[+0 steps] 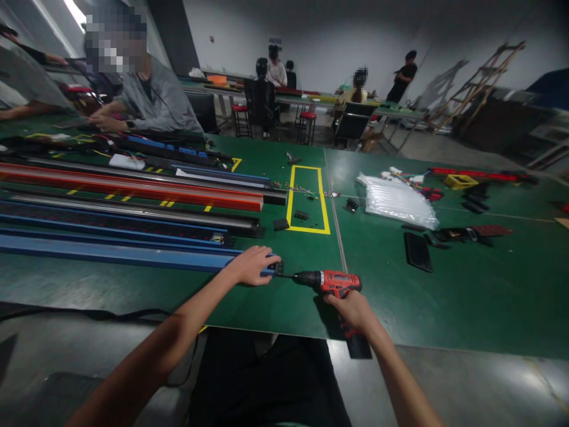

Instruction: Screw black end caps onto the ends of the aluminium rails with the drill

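My left hand (252, 265) is closed over the near end of a long blue rail (111, 252) that lies along the green table (466, 296). A small black end cap (278, 268) sits at that end of the rail. My right hand (351, 309) grips the handle of a red cordless drill (331, 281). The drill lies level, and its bit points left at the black end cap.
More long rails, blue, black and red (133, 187), lie side by side to the left. A yellow taped rectangle (308, 198), small black parts, a clear plastic bag (398, 201) and a black plate (416, 251) lie ahead. A person in grey works at the far left; others sit behind.
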The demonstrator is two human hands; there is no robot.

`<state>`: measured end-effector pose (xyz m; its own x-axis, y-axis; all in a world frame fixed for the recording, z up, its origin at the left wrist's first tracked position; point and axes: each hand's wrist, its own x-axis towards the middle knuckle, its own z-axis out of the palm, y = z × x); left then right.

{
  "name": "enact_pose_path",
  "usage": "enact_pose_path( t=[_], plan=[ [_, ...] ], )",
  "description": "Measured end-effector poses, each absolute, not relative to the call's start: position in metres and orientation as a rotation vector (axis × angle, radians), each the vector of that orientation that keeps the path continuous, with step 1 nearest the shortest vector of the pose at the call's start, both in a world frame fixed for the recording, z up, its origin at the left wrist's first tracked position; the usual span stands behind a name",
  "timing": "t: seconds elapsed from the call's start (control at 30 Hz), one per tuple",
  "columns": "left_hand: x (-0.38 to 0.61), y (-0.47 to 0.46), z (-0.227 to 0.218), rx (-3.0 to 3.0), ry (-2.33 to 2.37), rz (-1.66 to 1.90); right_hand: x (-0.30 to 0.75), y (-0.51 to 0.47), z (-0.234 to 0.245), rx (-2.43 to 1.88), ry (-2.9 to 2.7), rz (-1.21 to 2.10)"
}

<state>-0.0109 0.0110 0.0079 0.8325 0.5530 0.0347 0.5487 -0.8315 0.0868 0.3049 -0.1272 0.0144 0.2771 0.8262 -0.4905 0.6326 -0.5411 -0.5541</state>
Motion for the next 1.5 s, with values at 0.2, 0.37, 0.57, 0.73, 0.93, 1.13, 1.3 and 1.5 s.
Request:
enact_pose_path(
  t=[0.2, 0.37, 0.57, 0.73, 0.93, 1.13, 1.3, 1.5],
  plan=[
    [-0.011, 0.011, 0.007, 2.963, 0.864, 0.085, 0.305, -0.128, 0.015, -2.302, -1.291, 1.165],
    [-0.012, 0.011, 0.008, 2.951, 0.862, 0.105, 0.304, -0.128, 0.019, -2.265, -1.351, 1.15],
    [-0.011, 0.011, 0.009, 2.946, 0.868, 0.104, 0.303, -0.128, 0.023, -2.263, -1.35, 1.187],
    [-0.011, 0.012, 0.007, 2.93, 0.87, 0.106, 0.303, -0.128, 0.024, -2.275, -1.319, 1.199],
    [-0.01, 0.013, 0.004, 2.951, 0.861, 0.134, 0.301, -0.128, 0.026, -2.294, -1.321, 1.19],
    [-0.011, 0.014, 0.005, 2.954, 0.854, 0.13, 0.3, -0.127, 0.027, -2.323, -1.312, 1.162],
    [-0.01, 0.013, 0.006, 2.952, 0.857, 0.122, 0.302, -0.127, 0.024, -2.314, -1.321, 1.163],
    [-0.011, 0.013, 0.007, 2.96, 0.869, 0.106, 0.304, -0.128, 0.021, -2.303, -1.333, 1.172]
  ],
)
